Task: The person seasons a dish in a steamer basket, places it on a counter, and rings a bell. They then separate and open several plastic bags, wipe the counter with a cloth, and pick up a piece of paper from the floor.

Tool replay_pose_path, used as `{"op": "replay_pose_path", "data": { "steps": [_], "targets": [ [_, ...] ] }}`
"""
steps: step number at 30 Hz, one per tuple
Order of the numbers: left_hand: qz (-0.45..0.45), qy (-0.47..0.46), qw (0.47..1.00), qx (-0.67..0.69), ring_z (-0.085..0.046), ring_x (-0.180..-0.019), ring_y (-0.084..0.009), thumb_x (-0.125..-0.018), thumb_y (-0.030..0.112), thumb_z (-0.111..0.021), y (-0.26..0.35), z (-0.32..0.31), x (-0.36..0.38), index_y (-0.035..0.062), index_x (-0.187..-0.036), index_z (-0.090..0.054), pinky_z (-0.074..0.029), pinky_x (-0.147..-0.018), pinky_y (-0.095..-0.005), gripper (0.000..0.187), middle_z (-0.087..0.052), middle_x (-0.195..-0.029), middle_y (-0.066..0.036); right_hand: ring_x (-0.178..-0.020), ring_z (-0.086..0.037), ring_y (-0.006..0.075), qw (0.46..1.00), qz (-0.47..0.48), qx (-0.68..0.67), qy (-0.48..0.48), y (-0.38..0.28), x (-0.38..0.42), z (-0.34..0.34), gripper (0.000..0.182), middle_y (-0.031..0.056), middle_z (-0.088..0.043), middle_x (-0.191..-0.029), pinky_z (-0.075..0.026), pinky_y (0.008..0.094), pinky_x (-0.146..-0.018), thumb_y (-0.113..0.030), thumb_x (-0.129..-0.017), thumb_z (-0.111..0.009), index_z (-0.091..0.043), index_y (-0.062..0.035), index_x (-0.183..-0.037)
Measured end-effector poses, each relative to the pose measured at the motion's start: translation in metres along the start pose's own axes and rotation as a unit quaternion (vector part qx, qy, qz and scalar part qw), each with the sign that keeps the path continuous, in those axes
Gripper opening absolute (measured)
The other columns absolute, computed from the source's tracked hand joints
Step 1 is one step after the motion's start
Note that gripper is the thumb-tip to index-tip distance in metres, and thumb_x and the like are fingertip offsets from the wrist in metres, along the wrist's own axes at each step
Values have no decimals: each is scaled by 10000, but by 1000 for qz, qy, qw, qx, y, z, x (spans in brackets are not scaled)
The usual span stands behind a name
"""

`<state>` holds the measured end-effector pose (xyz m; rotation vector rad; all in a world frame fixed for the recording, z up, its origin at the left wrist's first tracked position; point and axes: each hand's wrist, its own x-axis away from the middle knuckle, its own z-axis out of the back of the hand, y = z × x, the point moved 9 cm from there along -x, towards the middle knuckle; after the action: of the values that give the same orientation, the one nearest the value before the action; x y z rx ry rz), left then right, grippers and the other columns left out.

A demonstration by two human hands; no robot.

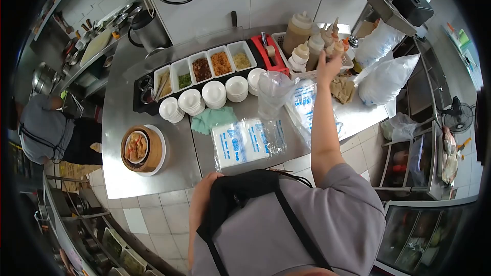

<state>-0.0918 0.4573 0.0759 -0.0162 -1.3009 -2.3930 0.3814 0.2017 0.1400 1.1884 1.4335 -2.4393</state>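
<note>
My right hand reaches to the back right of the steel table, its fingers closed around the top of a squeeze bottle among other bottles in a white basket. Low by the table's front edge is my left hand, mostly hidden beside the black apron; its fingers cannot be made out. A bamboo steamer with food in a small dish sits on a white plate at the left. Packs of printed plastic bags lie near the front edge.
Behind stands a black rack of topping containers, with stacked white bowls before it. A green cloth, red tape dispenser, clear plastic container and filled bags share the table. Another person stands far left.
</note>
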Motion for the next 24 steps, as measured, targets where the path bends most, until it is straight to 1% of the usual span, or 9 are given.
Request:
{"op": "replay_pose_path", "data": {
  "steps": [1, 3, 7, 10, 12, 14, 17, 21, 24],
  "targets": [
    [20, -1, 1000, 21, -574, -937, -310, -800, 130, -510, -8, -3, 4, 50, -979, -584, -437, -798, -336, 210, -601, -981, -141, -982, -505, 337, 1000, -1, 1, -6, 6, -2, -1, 576, 163, -562, -949, -391, 438, -860, -352, -640, -762, -545, -47, -1077],
    [39, -7, 999, 26, -574, -938, -311, -807, 132, -506, -8, -2, 7, 51, -984, -585, -436, -800, -336, 210, -601, -980, -144, -982, -507, 353, 964, 8, 267, 1, 7, -5, -5, 652, 152, -542, -991, -407, 453, -847, -349, -615, -781, -480, -89, -1132],
    [22, 38, 996, 75, -570, -944, -318, -825, 150, -502, -10, 5, 13, 64, -982, -589, -437, -801, -342, 200, -604, -973, -146, -978, -530, 371, 933, -43, 346, -90, 20, -12, -7, 713, 164, -544, -1022, -431, 490, -808, -360, -588, -803, -446, -131, -1161],
    [24, 20, 999, 15, -570, -934, -329, -832, 162, -511, 0, 11, 15, 76, -958, -587, -443, -785, -368, 171, -606, -966, -140, -1011, -560, 360, 962, -3, 255, -98, 25, -15, -11, 864, 145, -572, -1131, -427, 517, -820, -294, -590, -808, -359, -172, -1319],
    [1, 15, 1000, -8, -574, -906, -334, -844, 169, -508, -13, 7, 13, 75, -937, -579, -447, -765, -394, 149, -606, -953, -136, -1058, -539, 351, 967, 35, 243, -69, 43, -16, -20, 902, 115, -551, -1196, -373, 546, -878, -298, -579, -809, -345, -96, -1325],
    [0, 42, 999, -18, -577, -890, -332, -851, 170, -501, -14, 13, 17, 75, -926, -579, -451, -754, -398, 144, -606, -938, -135, -1110, -508, 335, 966, -75, 221, -116, 59, -16, -21, 945, 103, -514, -1252, -336, 545, -922, -333, -570, -810, -297, -91, -1326],
    [-7, 42, 999, -32, -569, -919, -316, -834, 161, -501, -28, 14, 18, 81, -934, -577, -443, -776, -378, 149, -598, -956, -125, -1094, -507, 357, 992, -75, 72, -76, 68, -19, -19, 860, 145, -526, -1199, -348, 471, -935, -219, -560, -829, -364, -78, -1270],
    [29, 12, 998, -55, -557, -963, -302, -811, 115, -498, -34, 15, 30, 96, -963, -574, -433, -816, -361, 171, -584, -1007, -108, -1036, -499, 241, 960, 11, -264, -88, 55, -54, -22, 719, 168, -475, -1160, -432, 358, -907, 23, -577, -796, -410, 77, -1181],
    [41, 12, 997, -57, -559, -959, -301, -817, 100, -485, -42, 19, 35, 98, -968, -571, -436, -812, -367, 173, -582, -1008, -99, -1059, -489, 232, 962, 143, -198, -120, -39, -61, 14, 650, 169, -442, -1187, -439, 349, -875, -21, -644, -768, -414, 51, -1184]
  ]
}}
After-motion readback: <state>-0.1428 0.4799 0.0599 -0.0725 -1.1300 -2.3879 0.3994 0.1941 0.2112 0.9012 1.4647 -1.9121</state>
